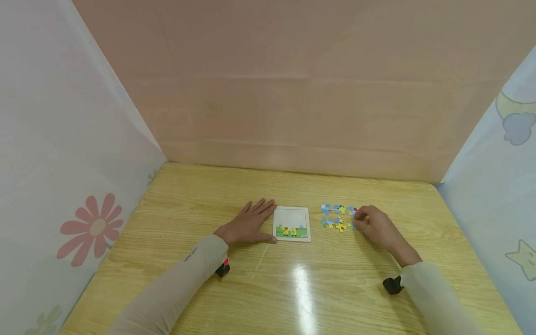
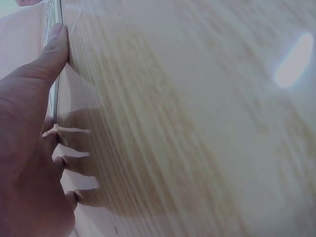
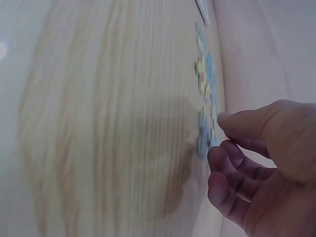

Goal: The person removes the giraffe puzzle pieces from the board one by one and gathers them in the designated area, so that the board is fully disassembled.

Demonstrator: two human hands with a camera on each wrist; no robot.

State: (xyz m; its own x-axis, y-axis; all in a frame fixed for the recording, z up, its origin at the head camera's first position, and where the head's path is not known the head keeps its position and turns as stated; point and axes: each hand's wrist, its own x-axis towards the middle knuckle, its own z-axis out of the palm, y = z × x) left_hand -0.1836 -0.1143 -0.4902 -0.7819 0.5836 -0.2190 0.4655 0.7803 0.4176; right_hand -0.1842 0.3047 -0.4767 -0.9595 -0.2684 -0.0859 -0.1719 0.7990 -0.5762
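Tray [image 1: 291,217] between hands [image 1: 248,225] [image 1: 377,226], touching left, puzzle pieces [image 1: 341,225] beside right

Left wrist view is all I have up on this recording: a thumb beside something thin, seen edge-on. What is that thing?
Observer: The head view shows a square puzzle board, coloured along its near edge and pale elsewhere.
Operator: Anything lying near it?
Observer: Yes, loose puzzle pieces in two rows on the table, to the board's right.
Operator: Is anything reaching for those?
Observer: The right hand is at the rows' right end; whether it grips one, I cannot tell.
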